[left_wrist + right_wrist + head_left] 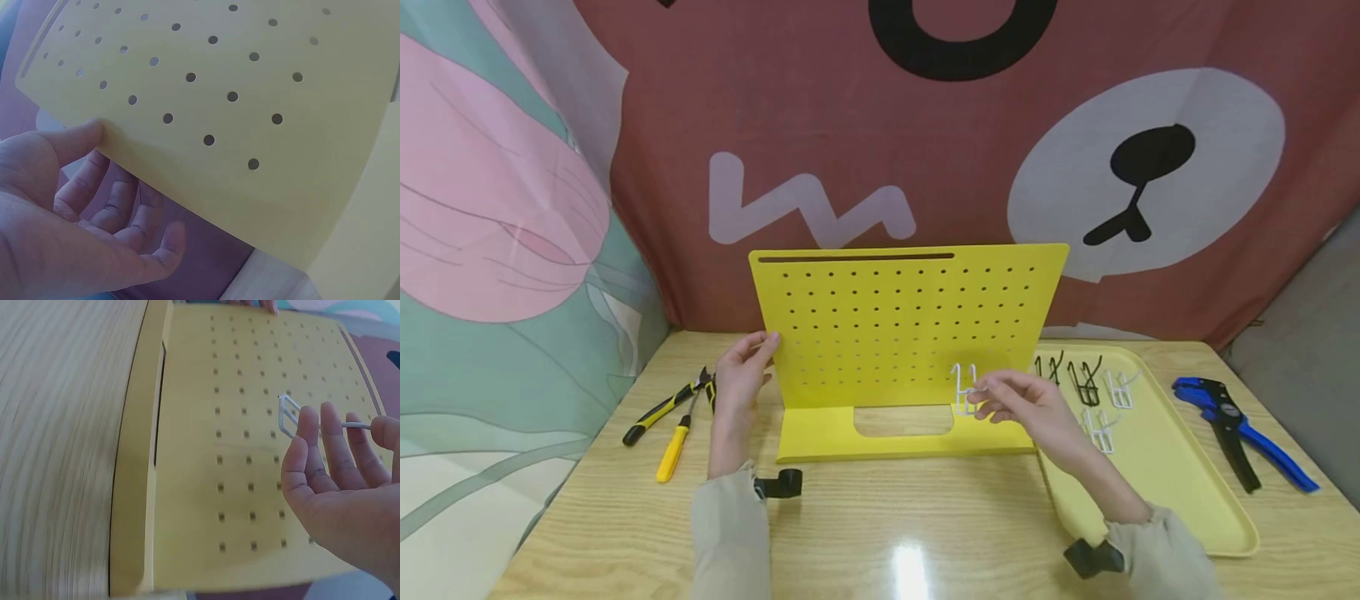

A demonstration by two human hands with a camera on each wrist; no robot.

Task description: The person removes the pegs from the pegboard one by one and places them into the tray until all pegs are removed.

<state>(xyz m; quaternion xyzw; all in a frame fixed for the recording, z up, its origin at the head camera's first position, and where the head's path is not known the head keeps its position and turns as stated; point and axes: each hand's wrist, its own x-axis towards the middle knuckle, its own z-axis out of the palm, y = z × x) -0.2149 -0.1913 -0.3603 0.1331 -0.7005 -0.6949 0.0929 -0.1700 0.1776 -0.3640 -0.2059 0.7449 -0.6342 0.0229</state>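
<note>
A yellow pegboard (865, 393) stands upright on its flat base, with rows of small holes. At its left edge, my left hand (742, 375) grips the board, the thumb (84, 139) on the front face and the fingers behind. In front of the board's lower right part, my right hand (1030, 408) holds a white wire hook (958, 392) between thumb and fingers. The right wrist view shows the hook's frame (282, 415) sticking out past the fingertips toward the board. Whether it touches the board I cannot tell.
Right of the board, a yellow tray (1180, 492) holds black hooks (1084, 383) and white hooks (1099, 432). Beyond it lies a blue-handled wire stripper (1243, 433). Pliers (662, 414) and a yellow screwdriver (674, 450) lie at the left. A printed cloth (820, 108) hangs behind.
</note>
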